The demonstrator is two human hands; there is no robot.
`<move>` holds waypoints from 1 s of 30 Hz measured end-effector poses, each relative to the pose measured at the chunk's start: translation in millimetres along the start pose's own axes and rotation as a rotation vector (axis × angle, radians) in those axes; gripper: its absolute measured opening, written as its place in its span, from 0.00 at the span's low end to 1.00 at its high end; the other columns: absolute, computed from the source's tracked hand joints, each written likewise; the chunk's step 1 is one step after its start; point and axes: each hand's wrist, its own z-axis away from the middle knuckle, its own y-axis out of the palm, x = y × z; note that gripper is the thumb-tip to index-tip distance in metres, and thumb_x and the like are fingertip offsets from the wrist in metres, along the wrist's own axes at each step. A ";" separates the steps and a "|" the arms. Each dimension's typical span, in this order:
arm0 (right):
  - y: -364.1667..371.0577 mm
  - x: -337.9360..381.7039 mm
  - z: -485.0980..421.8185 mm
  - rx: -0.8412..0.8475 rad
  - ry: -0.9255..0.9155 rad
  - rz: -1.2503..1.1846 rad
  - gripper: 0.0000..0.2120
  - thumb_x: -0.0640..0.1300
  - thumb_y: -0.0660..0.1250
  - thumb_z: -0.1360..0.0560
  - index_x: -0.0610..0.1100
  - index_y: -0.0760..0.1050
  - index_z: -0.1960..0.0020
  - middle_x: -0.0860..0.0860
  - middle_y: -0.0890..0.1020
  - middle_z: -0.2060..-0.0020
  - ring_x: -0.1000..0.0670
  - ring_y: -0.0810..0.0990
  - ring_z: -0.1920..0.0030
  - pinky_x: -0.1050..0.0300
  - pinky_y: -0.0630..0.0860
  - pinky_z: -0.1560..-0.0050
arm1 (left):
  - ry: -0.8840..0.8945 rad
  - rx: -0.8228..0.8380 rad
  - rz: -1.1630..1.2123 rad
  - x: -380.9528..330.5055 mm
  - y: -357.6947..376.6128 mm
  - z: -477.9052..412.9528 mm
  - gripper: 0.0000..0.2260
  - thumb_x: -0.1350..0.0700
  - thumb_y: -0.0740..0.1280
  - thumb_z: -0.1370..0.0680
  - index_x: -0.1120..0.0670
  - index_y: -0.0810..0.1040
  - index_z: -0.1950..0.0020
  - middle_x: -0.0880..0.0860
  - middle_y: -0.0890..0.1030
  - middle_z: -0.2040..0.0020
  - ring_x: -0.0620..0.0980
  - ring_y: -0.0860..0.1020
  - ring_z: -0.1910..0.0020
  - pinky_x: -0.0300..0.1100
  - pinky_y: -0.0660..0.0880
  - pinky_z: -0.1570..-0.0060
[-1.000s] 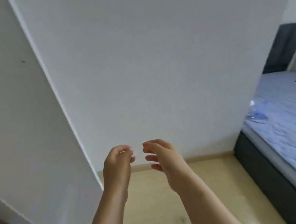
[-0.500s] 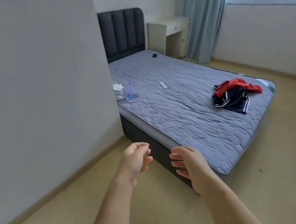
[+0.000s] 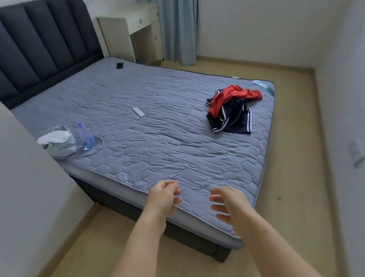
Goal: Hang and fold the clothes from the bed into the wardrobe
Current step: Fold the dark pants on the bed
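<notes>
A small heap of clothes lies near the far right corner of the grey quilted bed (image 3: 155, 151): a red garment (image 3: 231, 95) on top of a dark navy one with white stripes (image 3: 234, 117). My left hand (image 3: 165, 198) and my right hand (image 3: 228, 202) hover side by side over the bed's near edge, fingers loosely curled, holding nothing. Both are well short of the clothes. The wardrobe is out of view.
On the bed's left side sit a white bag (image 3: 59, 143), a plastic water bottle (image 3: 86, 137) and a cable. A white remote (image 3: 138, 111) and a black phone (image 3: 119, 65) lie farther up. A white wall (image 3: 9, 184) stands at left, a bedside desk (image 3: 137, 28) behind.
The view has swung right from the wardrobe door and wall to the whole bed. The bed now looks closer, and my empty hands stay out in front.
</notes>
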 end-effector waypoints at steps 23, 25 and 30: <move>-332.4 194.7 -265.9 -0.216 0.138 -0.166 0.08 0.35 0.60 0.24 0.43 0.70 0.62 0.47 0.71 0.71 0.50 0.65 0.72 0.62 0.58 0.69 | -0.129 0.101 -0.017 -150.0 407.6 -221.0 0.07 0.56 0.60 0.21 0.52 0.73 0.57 0.50 0.76 0.60 0.47 0.75 0.63 0.39 0.69 0.64; -338.0 210.4 -292.3 -0.199 0.152 -0.159 0.08 0.35 0.60 0.24 0.42 0.70 0.61 0.47 0.71 0.70 0.50 0.65 0.73 0.62 0.58 0.69 | -0.148 0.077 -0.004 -160.8 418.0 -242.9 0.06 0.57 0.60 0.21 0.52 0.73 0.57 0.50 0.76 0.60 0.47 0.75 0.63 0.38 0.69 0.66; -337.4 261.0 -367.2 -0.155 0.168 -0.100 0.08 0.34 0.59 0.24 0.43 0.68 0.61 0.47 0.70 0.70 0.50 0.64 0.73 0.63 0.56 0.69 | -0.180 0.003 0.063 -189.2 435.5 -315.1 0.05 0.59 0.59 0.22 0.53 0.72 0.57 0.50 0.75 0.63 0.46 0.73 0.67 0.38 0.66 0.67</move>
